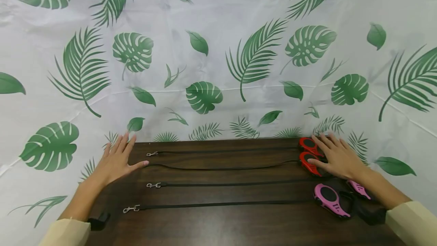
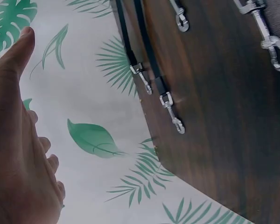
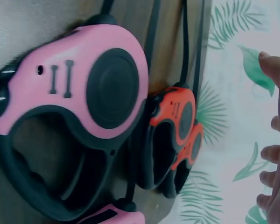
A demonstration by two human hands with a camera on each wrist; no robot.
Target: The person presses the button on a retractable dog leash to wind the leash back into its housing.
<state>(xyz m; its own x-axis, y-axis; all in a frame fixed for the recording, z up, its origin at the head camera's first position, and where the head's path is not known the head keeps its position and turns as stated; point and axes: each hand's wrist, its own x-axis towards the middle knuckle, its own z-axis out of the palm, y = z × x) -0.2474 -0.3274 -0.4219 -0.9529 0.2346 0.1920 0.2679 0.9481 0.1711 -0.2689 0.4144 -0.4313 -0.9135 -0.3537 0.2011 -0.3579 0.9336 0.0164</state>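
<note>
Across the desk [image 1: 218, 229], head view: four leashes [image 1: 239, 183] lie side by side, long axes left to right; black cords [image 1: 228, 204] join clips [image 1: 155, 185] at left to red casings [image 1: 308, 144] and pink casings [image 1: 329, 196] at right.
Left hand [image 1: 115, 164]: fingers straight, thumb spread wide, holding nothing; nearer the clips, its thumb covering one from this camera.
Right hand [image 1: 341, 159]: likewise wide and bare; nearer the casings, overlapping the reds in this view.
Clips, left wrist view: all four on the desk, well apart from the left hand, with leafy cloth [image 2: 86, 172] showing between.
Casings, right wrist view: one pink foremost, reds beyond, another pink at the bottom edge; the right hand is apart, touching none.
</note>
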